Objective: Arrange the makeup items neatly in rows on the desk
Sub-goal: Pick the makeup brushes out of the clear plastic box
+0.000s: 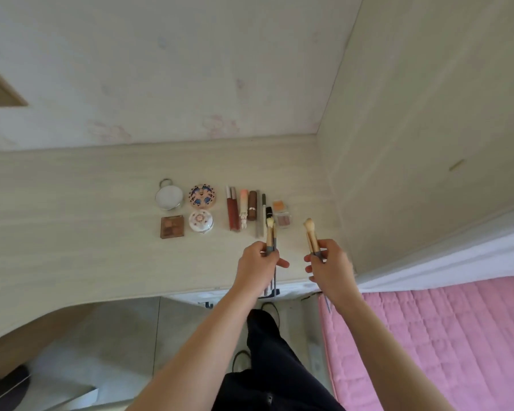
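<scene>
Our left hand [257, 262] grips a small bunch of makeup brushes [270, 235] by their handles, bristles pointing away from us, fingers curled round them; our right hand [328, 264] likewise pinches a second bunch of brushes [310, 235], their pale heads raised above the counter [72, 232]. Both hands hover over the near edge of the counter, close to each other but apart. Beyond them the other makeup items lie in order: a round mirror [169, 197] and a patterned round compact [202, 196] side by side, with a square brown eyeshadow palette [172, 227] and a white floral compact [201, 221] forming a second row just in front. To the right, several tubes and sticks [244, 210] lie parallel, running away from us, and just beside them sits a small orange blush pan [279, 206] with a clear case [283, 219] in front of it. A pink quilted bed [442, 336] fills the lower right.
</scene>
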The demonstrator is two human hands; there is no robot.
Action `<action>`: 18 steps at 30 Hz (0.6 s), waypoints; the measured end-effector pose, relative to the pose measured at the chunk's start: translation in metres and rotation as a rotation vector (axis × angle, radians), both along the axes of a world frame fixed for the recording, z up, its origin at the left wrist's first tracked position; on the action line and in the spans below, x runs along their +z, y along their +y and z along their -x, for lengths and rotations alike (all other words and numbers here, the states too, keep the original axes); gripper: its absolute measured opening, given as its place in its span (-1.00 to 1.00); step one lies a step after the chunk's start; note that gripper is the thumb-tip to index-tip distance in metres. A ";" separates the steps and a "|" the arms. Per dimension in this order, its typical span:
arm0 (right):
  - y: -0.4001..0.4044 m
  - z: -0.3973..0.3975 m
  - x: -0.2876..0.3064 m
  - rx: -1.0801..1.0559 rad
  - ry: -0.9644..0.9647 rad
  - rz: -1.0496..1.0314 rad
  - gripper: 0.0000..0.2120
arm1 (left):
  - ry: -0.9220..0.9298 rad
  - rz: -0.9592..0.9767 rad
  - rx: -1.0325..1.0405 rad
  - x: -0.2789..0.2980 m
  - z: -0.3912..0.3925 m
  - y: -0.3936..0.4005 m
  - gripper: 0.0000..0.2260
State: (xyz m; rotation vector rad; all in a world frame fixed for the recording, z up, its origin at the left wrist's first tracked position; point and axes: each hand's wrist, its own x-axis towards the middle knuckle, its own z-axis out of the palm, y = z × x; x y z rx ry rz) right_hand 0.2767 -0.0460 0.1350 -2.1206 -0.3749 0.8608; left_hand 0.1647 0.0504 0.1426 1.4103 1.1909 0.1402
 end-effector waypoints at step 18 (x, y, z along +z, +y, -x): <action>0.083 -0.115 -0.055 -0.105 0.049 0.191 -0.82 | 0.139 0.114 -0.017 -0.056 -0.126 0.046 -0.92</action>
